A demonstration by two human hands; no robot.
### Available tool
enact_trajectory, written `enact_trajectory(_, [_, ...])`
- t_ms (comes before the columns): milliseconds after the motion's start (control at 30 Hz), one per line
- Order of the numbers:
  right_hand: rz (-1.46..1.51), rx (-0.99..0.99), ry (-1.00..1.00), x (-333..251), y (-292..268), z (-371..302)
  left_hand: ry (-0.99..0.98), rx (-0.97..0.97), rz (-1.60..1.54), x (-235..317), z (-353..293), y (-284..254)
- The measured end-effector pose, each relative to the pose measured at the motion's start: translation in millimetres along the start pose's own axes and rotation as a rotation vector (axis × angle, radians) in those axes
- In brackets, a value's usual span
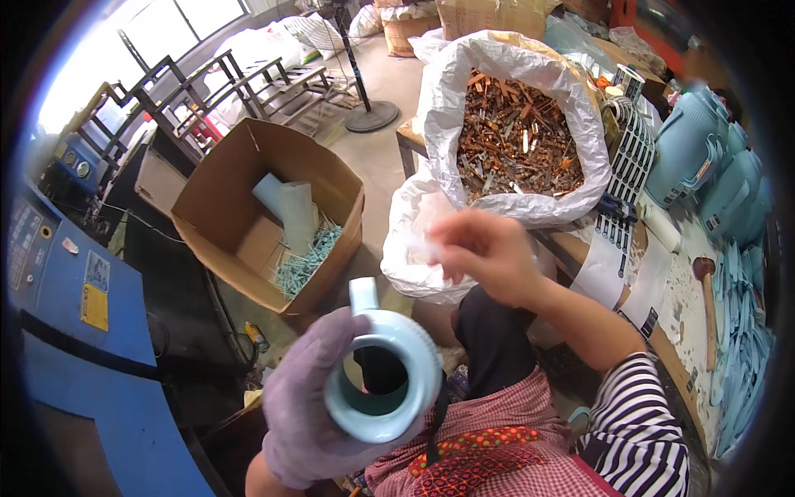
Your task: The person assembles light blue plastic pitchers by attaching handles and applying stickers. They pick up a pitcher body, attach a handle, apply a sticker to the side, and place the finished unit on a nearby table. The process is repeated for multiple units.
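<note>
My left hand [302, 406], in a pale lilac glove, is closed around a light blue hollow plastic jug-like body [421, 374]. Its round opening faces up at me and a short handle-like tab sticks out at the top. My bare right hand [493, 258] is raised in front of a white woven bag [402, 263], fingers curled together. Something pale and blurred shows at its fingertips; I cannot make out what it is. Behind that hand stands a large white sack [443, 108] full of reddish-brown scraps [517, 137].
An open cardboard box [219, 236] with thin blue trimmings [308, 267] sits ahead on the left. A blue machine [91, 331] flanks me. On the right-hand table are blue jug bodies [683, 149], long blue strips [741, 331], a wooden-handled mallet [710, 315] and printed sheets [633, 157].
</note>
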State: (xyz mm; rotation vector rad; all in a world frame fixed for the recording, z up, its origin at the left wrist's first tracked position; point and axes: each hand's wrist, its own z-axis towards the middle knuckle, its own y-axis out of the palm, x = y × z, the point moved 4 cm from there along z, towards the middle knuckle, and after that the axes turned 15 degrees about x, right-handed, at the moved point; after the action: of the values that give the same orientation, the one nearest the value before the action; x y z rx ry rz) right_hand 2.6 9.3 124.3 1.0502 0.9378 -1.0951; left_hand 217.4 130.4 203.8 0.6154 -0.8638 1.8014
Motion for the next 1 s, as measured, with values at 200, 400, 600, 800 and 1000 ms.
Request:
enact_trajectory(200, [-0.693, -0.512, -1.277, -129, 33, -83, 0.382, -0.334, 0.277, 26, 6, 16])
enact_trajectory(400, [-0.808, -0.771, -1.16, -137, 34, -110, 0.505, -0.498, 0.373, 42, -8, 34])
enact_trajectory(600, [-0.762, -0.67, -0.964, -122, 28, -105, 0.455, -0.483, 0.256, 32, -9, 49])
enact_trajectory(800, [-0.853, -0.718, -0.804, -122, 22, -98, 0.468, -0.524, 0.154, 30, -4, 67])
enact_trajectory(1000, [-0.834, -0.746, -0.698, -112, 9, -89, 0.45, -0.56, 0.077, 22, 6, 79])
